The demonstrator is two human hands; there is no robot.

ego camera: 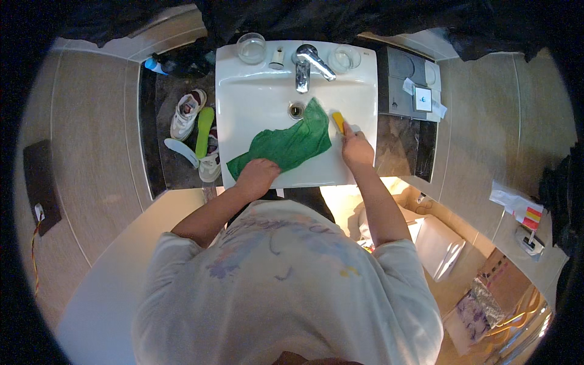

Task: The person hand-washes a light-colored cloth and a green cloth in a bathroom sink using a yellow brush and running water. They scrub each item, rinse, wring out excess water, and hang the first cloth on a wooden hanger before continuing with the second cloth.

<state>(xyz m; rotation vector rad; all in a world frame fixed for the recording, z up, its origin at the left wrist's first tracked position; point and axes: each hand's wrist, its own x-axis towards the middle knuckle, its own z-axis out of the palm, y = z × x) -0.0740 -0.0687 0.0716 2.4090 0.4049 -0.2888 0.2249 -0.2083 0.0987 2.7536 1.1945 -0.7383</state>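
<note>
A wet-looking green cloth [292, 146] lies spread across the bowl of a white washbasin [246, 105], its upper tip beside the drain [296, 110]. My left hand [258, 175] rests on the cloth's lower left part near the basin's front edge; its fingers are partly hidden, so I cannot tell whether they grip the fabric. At the right side of the bowl my right hand [357, 148] holds a small yellow-handled tool [338, 122], perhaps a brush, whose other end is mostly hidden under the hand. The chrome faucet [303, 75] stands behind the drain.
Two glass bowls [251, 48] and a small white dispenser-like item [277, 59] stand on the basin's back ledge. Left on the dark counter are white sneakers [185, 118], a green insole [205, 132] and a pale insole [181, 152]. A grey box [400, 82] sits at the right.
</note>
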